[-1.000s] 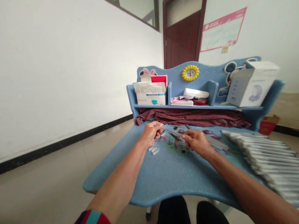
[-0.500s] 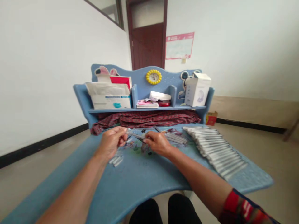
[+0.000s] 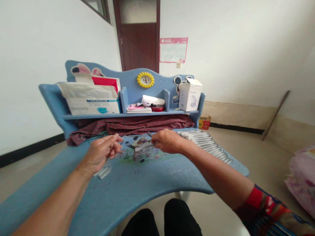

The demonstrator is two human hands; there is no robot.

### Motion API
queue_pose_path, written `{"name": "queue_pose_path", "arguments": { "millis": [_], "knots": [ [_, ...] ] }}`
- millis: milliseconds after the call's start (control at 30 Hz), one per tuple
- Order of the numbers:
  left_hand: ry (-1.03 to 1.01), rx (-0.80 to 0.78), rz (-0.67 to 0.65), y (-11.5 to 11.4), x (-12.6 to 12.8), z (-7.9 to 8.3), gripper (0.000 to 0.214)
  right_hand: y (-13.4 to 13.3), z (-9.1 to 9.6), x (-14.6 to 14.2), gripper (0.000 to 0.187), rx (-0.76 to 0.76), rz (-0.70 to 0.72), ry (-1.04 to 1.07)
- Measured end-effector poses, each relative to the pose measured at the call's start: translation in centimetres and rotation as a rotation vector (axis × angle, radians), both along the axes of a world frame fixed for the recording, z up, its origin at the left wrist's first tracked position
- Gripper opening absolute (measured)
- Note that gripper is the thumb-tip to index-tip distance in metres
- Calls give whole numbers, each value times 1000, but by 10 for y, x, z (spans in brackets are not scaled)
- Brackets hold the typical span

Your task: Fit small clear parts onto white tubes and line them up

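Observation:
My right hand [image 3: 167, 141] is closed around a thin silver pen-like tube [image 3: 143, 146], holding it level over the blue desk [image 3: 152, 183]. My left hand [image 3: 102, 151] hovers a little to the left of the tube's tip, fingers pinched together; what it holds, if anything, is too small to see. Under the left hand lie a few short grey caps [image 3: 103, 171]. Small dark bits [image 3: 142, 160] are scattered on the desk's printed picture between my hands.
A long row of silver tubes [image 3: 205, 141] covers the desk's right side. A red checked cloth [image 3: 128, 126] lies under the shelf, which carries a mask box [image 3: 92, 105], booklets [image 3: 139, 108], a red tin [image 3: 157, 108] and a white carton [image 3: 190, 95]. Pink bag [image 3: 304, 177] on the floor at right.
My head has turned right, shifting the desk leftward in view. My hands have drawn apart: the left hand has come off the tube, which stays in the right hand.

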State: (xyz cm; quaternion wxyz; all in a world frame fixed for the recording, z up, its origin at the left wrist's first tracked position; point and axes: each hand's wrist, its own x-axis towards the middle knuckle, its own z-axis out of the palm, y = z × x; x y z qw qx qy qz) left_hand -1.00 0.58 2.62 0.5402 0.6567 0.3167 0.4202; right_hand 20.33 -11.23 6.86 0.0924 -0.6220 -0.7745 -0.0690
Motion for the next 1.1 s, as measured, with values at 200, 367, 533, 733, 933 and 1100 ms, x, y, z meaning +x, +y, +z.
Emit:
{"name": "queue_pose_path", "arguments": {
  "millis": [200,367,533,733,933,1100],
  "knots": [
    [51,45,30,2,0,-1,26,-78,-4,96,17,-147,-121,-59],
    [120,74,48,3,0,-2,25,-125,-32,157,14,-207,-237,6],
    [181,85,21,1,1,-2,24,-140,-49,168,14,-166,-274,22],
    [227,107,16,-2,3,-4,27,-142,-64,172,17,-101,-286,9],
    [249,105,11,-1,0,-10,27,-138,-68,161,17,-10,-285,45],
    [271,117,3,0,0,-16,26,-108,-47,103,20,-14,-138,105]
  ]
}}
